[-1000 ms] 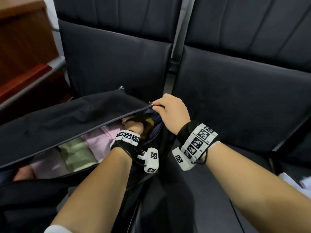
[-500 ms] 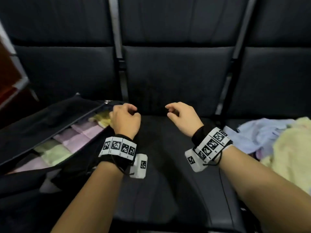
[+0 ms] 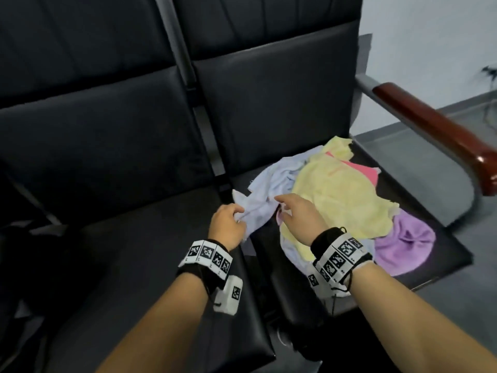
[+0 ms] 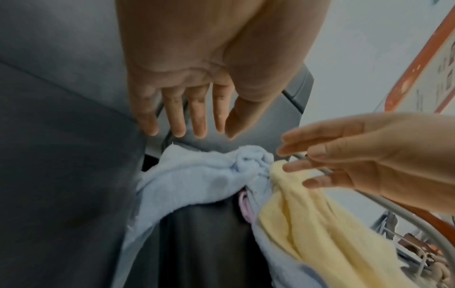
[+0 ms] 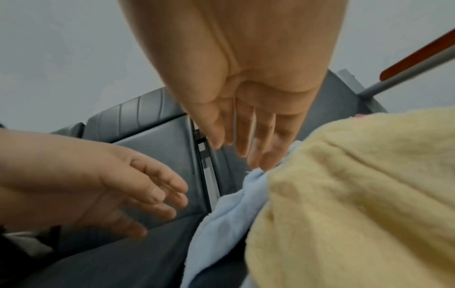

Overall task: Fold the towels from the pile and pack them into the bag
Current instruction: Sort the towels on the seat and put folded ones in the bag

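A loose pile of towels lies on the right-hand seat: a light blue towel (image 3: 271,189) at its left, a yellow towel (image 3: 338,195) on top, a purple towel (image 3: 403,240) in front and a pink towel (image 3: 360,168) behind. My left hand (image 3: 227,226) reaches the blue towel's near corner with straight fingers (image 4: 198,120) just above the blue towel (image 4: 197,175). My right hand (image 3: 295,214) hovers open where the blue and yellow towels meet, fingertips (image 5: 261,159) at the blue towel (image 5: 229,214) beside the yellow towel (image 5: 357,194). Neither hand holds anything. The black bag (image 3: 32,254) is only a dark shape at the left edge.
Black padded seats in a row, with the middle seat (image 3: 134,251) under my left forearm. A red-brown wooden armrest (image 3: 443,138) on a grey metal frame bounds the right seat. Grey floor and a white wall lie beyond it.
Both hands have left the bag's zipper opening and swung right across the middle seat to the towel pile. Their curled fingers have straightened. The view has turned from the bag to the pile.
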Demonstrator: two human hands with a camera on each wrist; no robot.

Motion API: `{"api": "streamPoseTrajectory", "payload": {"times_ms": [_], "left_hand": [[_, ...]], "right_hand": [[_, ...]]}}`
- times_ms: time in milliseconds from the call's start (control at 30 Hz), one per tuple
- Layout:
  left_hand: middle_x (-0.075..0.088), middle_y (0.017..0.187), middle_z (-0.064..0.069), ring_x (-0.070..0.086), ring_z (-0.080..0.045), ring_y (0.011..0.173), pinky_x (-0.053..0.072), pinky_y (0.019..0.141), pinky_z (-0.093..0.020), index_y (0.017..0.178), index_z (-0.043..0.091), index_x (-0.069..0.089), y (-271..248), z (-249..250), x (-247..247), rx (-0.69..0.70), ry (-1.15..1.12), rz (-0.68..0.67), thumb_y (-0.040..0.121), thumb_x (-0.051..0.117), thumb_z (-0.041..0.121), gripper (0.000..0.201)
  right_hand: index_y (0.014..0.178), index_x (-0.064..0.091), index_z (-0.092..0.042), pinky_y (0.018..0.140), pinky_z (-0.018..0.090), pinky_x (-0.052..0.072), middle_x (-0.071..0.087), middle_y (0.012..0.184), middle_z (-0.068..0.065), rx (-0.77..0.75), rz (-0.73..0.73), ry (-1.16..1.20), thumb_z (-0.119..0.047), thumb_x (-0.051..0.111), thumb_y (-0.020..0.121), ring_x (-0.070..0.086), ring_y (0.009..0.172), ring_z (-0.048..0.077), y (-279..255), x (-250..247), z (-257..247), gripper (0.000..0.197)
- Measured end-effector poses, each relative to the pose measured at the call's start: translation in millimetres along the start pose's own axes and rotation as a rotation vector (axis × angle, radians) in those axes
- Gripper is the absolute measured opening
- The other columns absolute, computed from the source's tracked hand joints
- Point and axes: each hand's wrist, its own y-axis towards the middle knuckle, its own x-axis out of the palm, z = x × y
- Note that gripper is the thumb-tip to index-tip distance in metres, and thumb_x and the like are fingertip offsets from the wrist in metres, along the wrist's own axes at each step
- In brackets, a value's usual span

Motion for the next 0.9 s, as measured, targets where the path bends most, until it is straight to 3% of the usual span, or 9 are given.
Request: {"api": "streamPoseTrajectory", "payload": {"times_ms": [67,200,300,400,533,667,767,833,900], "left_hand": [[0.058,0.134,-0.007,0.055,-0.024,0.124,0.04,0.098,-0.021,0.13,0.011,0.06,13.9,3.7,22.9,-0.006,-0.023,-0.044,0.087,0.061,0.002,0.045],[0.039,0.157,-0.007,0.037,-0.022,0.145,0.027,0.119,-0.026,0.15,0.01,0.041,39.6,1.5,49.6,0.017,-0.026,-0.091,0.094,0.051,-0.003,0.059],[0.043,0.155,-0.006,0.044,-0.027,0.138,0.03,0.118,-0.028,0.15,0.017,0.043,56.6,-4.2,57.6,0.092,0.108,-0.103,0.093,0.047,-0.005,0.062],[0.058,0.128,-0.004,0.052,-0.032,0.113,0.045,0.1,-0.04,0.136,0.02,0.058,66.4,-11.5,59.4,0.13,0.297,-0.093,0.092,0.053,0.005,0.046],[0.053,0.105,-0.003,0.049,-0.028,0.104,0.048,0.087,-0.044,0.094,0.017,0.069,65.7,-14.2,55.9,0.123,0.358,-0.059,0.091,0.062,0.022,0.009],[0.053,0.112,0.01,0.042,-0.015,0.111,0.037,0.092,-0.035,0.076,0.021,0.066,48.0,-9.5,40.2,0.245,0.347,0.007,0.084,0.069,0.034,0.016],[0.062,0.102,0.011,0.051,-0.011,0.108,0.037,0.091,-0.032,0.071,0.017,0.065,25.4,3.6,4.7,0.376,0.196,0.049,0.083,0.072,0.028,0.018],[0.067,0.082,0.001,0.062,-0.016,0.097,0.047,0.084,-0.036,0.067,0.009,0.064,8.1,14.5,-26.5,0.424,0.071,0.07,0.082,0.073,0.017,0.019],[0.06,0.063,-0.006,0.06,-0.014,0.07,0.048,0.066,-0.036,0.062,0.004,0.057,-11.7,25.7,-60.0,0.43,-0.008,0.095,0.082,0.071,0.012,0.025]], "right_hand": [[0.14,0.051,-0.013,0.1,0.025,0.038,0.055,0.14,0.006,-0.007,-0.039,0.001,-0.004,0.052,0.094,0.054,0.123,0.022,11.5,1.4,12.7,0.047],[0.147,0.041,-0.013,0.112,0.024,0.025,0.036,0.156,0.006,-0.079,-0.152,-0.049,0.0,0.047,0.094,0.038,0.141,0.021,43.0,15.1,18.5,0.054],[0.148,0.038,-0.02,0.111,0.038,0.037,0.027,0.161,0.0,-0.106,-0.248,-0.166,0.0,0.045,0.092,0.041,0.136,0.027,61.4,28.5,18.4,0.06],[0.149,0.034,-0.023,0.099,0.042,0.045,0.032,0.157,-0.002,-0.114,-0.3,-0.353,-0.003,0.047,0.09,0.044,0.129,0.027,67.4,40.2,24.0,0.063],[0.128,0.054,-0.024,0.088,0.039,0.048,0.053,0.124,0.002,-0.119,-0.261,-0.465,-0.01,0.052,0.091,0.048,0.114,0.026,68.6,46.8,26.7,0.04],[0.107,0.07,-0.026,0.076,0.035,0.036,0.058,0.104,0.001,-0.175,-0.128,-0.535,-0.033,0.051,0.095,0.048,0.105,0.026,61.9,36.6,10.5,0.024],[0.094,0.074,-0.022,0.081,0.038,0.035,0.062,0.092,-0.002,-0.33,0.052,-0.452,-0.036,0.059,0.092,0.05,0.098,0.025,47.3,13.8,-12.6,0.021],[0.085,0.071,-0.022,0.086,0.037,0.039,0.064,0.084,-0.005,-0.426,0.167,-0.385,-0.03,0.065,0.089,0.056,0.093,0.022,33.9,-6.8,-36.9,0.01],[0.081,0.065,-0.024,0.087,0.036,0.041,0.062,0.077,-0.007,-0.482,0.247,-0.335,-0.023,0.063,0.089,0.058,0.082,0.02,21.0,-27.4,-69.7,0.008]]}}
